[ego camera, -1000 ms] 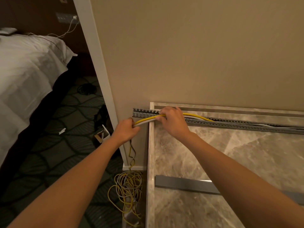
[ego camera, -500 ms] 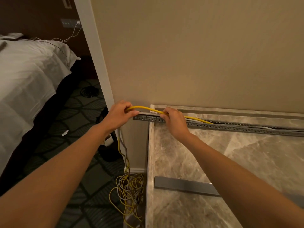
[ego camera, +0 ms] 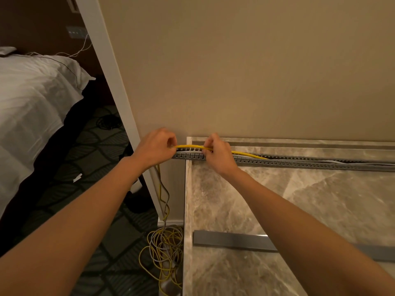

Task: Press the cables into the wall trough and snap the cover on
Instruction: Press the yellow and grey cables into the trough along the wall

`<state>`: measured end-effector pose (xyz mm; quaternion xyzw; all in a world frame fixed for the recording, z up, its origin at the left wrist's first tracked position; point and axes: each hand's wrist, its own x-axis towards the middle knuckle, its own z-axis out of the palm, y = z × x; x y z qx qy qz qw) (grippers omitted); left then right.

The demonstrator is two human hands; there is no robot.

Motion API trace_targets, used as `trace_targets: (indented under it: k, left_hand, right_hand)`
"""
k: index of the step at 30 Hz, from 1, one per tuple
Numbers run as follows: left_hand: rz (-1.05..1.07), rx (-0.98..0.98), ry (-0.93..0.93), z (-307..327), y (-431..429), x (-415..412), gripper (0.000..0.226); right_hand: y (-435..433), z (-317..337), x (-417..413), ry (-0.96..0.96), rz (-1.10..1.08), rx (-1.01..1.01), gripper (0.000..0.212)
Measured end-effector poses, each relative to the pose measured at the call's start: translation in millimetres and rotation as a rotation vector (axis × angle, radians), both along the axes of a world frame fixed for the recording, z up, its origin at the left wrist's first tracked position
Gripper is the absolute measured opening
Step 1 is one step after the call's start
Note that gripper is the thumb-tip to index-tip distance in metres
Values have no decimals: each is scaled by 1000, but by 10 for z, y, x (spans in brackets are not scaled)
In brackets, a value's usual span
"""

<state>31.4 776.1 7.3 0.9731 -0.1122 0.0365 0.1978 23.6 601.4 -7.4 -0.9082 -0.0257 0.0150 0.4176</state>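
Observation:
A grey slotted cable trough [ego camera: 299,162] runs along the foot of the beige wall, its left end jutting past the marble top. A yellow cable [ego camera: 189,147] stretches just above the trough's left end, then dips into it further right. My left hand [ego camera: 155,148] pinches this cable at the trough's left end. My right hand [ego camera: 218,151] grips the same cable a short way to the right, above the slots. A white cable [ego camera: 333,161] lies inside the trough further right. The grey trough cover [ego camera: 233,240] lies flat on the marble near me.
The marble top [ego camera: 299,210] ends at a left edge beside a white door frame [ego camera: 115,86]. Loose yellow and grey cable coils [ego camera: 164,251] lie on the patterned carpet below. A bed with white sheets [ego camera: 32,107] stands at the left.
My left hand rose from below the trough's end up to its level, lifting the yellow cable. My right hand shifted slightly along the cable. The view has tilted a little.

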Motion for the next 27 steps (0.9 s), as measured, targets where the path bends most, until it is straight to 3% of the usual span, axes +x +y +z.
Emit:
trace_targets:
  k: [5, 13, 19, 27]
  left_hand:
    - [-92, 187, -50, 7, -306, -50, 19]
    - [-162, 340, -105, -102, -822, -142, 18]
    - [-98, 489, -25, -63, -988, -153, 19]
    - [-30, 451, 2, -58, -1094, -249, 23]
  right_hand:
    - [-181, 25, -9, 55, 25, 116, 29]
    - [-690, -105, -187, -184, 8, -288, 33]
    - [-844, -73, -204, -148, -22, -373, 32]
    - [-851, 31, -137, 1, 40, -440, 28]
